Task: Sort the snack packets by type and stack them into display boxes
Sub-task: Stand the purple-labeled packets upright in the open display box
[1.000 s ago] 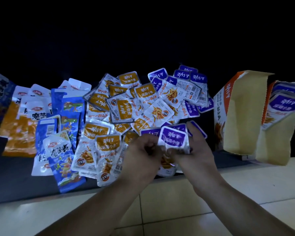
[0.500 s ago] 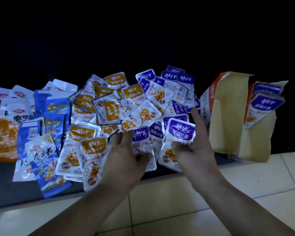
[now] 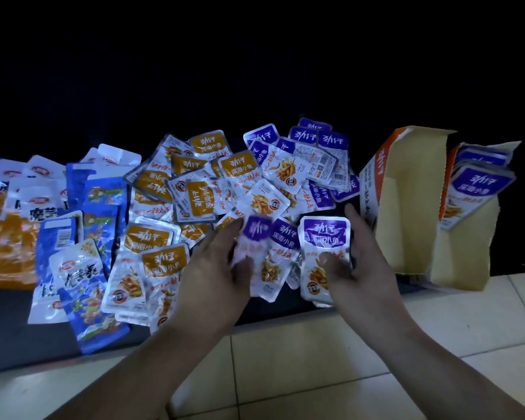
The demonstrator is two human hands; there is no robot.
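Purple is the type you're gathering: your right hand (image 3: 358,268) has a pinching grip on one purple packet (image 3: 325,237), your left hand (image 3: 215,277) on a blurred second packet (image 3: 253,237) over the table (image 3: 12,313), so next stack both squarely in the display box (image 3: 406,213) at right.

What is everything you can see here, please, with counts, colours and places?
purple-label packets: many, purple and white, right half of the pile.
orange-label packets: many, orange and white, middle of the pile.
blue packets: several, blue, left of the pile.
orange packets: several, orange with white tops, far left.
display box: at least one, orange-white outside, tan inside, torn open, right, purple-label packets stacked inside.
surface: one, dark, under the packets.
floor tiles: several, pale, bottom.
left hand: one, grips a blurred purple-label packet.
right hand: one, holds a purple-label packet beside the display box.
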